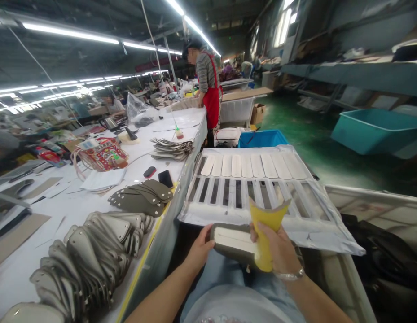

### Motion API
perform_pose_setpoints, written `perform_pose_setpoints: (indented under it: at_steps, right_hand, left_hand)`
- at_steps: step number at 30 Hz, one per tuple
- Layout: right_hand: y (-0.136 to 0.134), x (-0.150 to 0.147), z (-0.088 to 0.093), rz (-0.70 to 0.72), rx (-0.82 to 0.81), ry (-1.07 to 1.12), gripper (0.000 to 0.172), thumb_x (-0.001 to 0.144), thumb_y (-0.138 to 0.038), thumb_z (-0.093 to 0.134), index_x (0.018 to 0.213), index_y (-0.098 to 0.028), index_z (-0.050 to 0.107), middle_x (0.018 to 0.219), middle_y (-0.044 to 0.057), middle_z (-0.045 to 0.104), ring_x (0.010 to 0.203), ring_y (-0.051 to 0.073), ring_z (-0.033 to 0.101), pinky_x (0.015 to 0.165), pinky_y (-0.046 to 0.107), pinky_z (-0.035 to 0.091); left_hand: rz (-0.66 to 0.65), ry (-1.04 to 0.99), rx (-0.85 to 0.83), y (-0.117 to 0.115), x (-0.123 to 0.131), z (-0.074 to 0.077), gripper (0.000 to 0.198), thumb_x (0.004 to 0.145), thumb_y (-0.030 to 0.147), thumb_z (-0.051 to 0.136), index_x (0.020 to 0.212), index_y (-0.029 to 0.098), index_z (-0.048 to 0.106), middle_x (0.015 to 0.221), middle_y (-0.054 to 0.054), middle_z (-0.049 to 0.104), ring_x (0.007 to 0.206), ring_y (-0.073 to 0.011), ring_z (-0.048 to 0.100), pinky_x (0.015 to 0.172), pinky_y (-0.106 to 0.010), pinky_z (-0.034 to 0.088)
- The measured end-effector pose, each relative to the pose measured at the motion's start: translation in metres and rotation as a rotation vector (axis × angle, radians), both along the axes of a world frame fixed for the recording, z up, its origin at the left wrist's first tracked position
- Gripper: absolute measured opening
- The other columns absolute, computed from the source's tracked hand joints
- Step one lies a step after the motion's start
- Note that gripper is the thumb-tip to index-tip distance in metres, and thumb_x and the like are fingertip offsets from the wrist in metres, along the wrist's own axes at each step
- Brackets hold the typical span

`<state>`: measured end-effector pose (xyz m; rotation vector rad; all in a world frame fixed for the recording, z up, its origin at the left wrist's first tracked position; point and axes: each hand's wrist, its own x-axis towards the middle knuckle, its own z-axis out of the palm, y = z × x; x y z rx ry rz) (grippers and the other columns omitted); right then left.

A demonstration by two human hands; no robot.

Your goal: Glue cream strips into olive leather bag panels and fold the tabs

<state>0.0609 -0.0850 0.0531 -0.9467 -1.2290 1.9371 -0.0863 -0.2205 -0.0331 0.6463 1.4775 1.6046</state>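
My left hand [200, 247] grips the left end of a dark olive bag-like piece [233, 255] over my lap. A cream-white strip [235, 237] with a line along it lies along its upper face. In my right hand [277, 251] is a curved yellow sheet [270, 220], held upright against the right part of that piece; its exact material is unclear. Just beyond my hands is a white-covered rack [282, 229] with slots, bearing a row of cream-white strips [236, 166]. The right end of the olive piece is partly hidden by my right hand.
On the white table [181, 121] at left lie overlapping grey-olive panels [94, 242], darker panels [141, 197], a phone [165, 178] and a stack of pieces [173, 149]. A blue bin [262, 139] and teal tub [379, 130] stand beyond. A person in a red apron [212, 98] stands ahead.
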Motion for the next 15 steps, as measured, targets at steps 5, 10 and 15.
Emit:
perform_pose_setpoints:
  at_steps: [5, 10, 15]
  right_hand:
    - [0.064, 0.043, -0.005, -0.216, 0.366, -0.176, 0.026, 0.073, -0.037, 0.060, 0.059, -0.018, 0.048, 0.055, -0.002, 0.048, 0.053, 0.010, 0.045, 0.052, 0.024, 0.036]
    - [0.140, 0.116, -0.047, -0.264, 0.399, -0.773, 0.030, 0.085, -0.041, 0.038, 0.068, -0.019, 0.049, 0.052, -0.002, 0.048, 0.047, 0.012, 0.046, 0.049, 0.026, 0.039]
    - [0.181, 0.141, -0.111, -0.190, 0.409, -1.131, 0.024, 0.086, -0.035, 0.046, 0.090, -0.014, 0.056, 0.081, 0.005, 0.060, 0.071, 0.015, 0.056, 0.067, 0.032, 0.046]
  left_hand:
    - [0.034, 0.002, -0.144, 0.004, 0.008, 0.005, 0.056, 0.073, 0.018, 0.050, 0.128, 0.020, 0.041, 0.131, -0.006, 0.049, 0.122, -0.0213, 0.042, 0.104, -0.037, 0.031]
    - [0.067, -0.132, -0.261, 0.010, 0.007, 0.000, 0.052, 0.079, 0.045, 0.052, 0.127, 0.025, 0.044, 0.131, -0.005, 0.049, 0.122, -0.0241, 0.043, 0.101, -0.039, 0.035]
    - [0.067, 0.010, -0.285, 0.025, 0.007, -0.006, 0.050, 0.078, 0.049, 0.053, 0.122, 0.024, 0.050, 0.124, -0.003, 0.055, 0.116, -0.0241, 0.049, 0.102, -0.038, 0.034]
